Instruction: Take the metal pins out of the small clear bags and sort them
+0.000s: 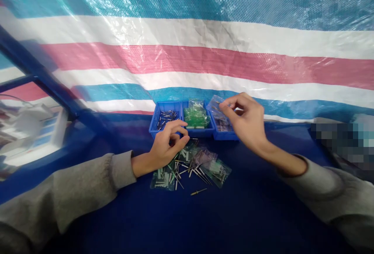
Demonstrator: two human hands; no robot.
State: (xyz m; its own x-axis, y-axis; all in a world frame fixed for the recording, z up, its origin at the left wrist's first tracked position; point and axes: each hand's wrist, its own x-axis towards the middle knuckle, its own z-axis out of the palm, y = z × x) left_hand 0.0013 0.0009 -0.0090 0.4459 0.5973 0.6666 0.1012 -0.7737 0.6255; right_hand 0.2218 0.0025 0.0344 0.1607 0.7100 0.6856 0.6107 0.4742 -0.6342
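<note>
My right hand (247, 119) pinches a small clear plastic bag (214, 104) between thumb and forefinger, over the right blue bin (226, 135). Fingers curled, my left hand (169, 145) hovers over the pile with a gap between thumb and forefinger and nothing visible in it. Below it lie loose blind rivets (200, 174) heaped with clear bags (217, 172) of similar parts. One single blind rivet (198, 191) lies nearer to me. In the middle blue bin (200, 132) are bags with green showing (195, 117); the left blue bin (152, 127) holds loose rivets (168, 118).
The three bins stand side by side at the back of a dark blue table (187, 223). Behind them hangs a striped plastic sheet (187, 59). A blue metal frame (43, 82) and white equipment (35, 129) are at the left. Something dark, partly pixelated, lies far right.
</note>
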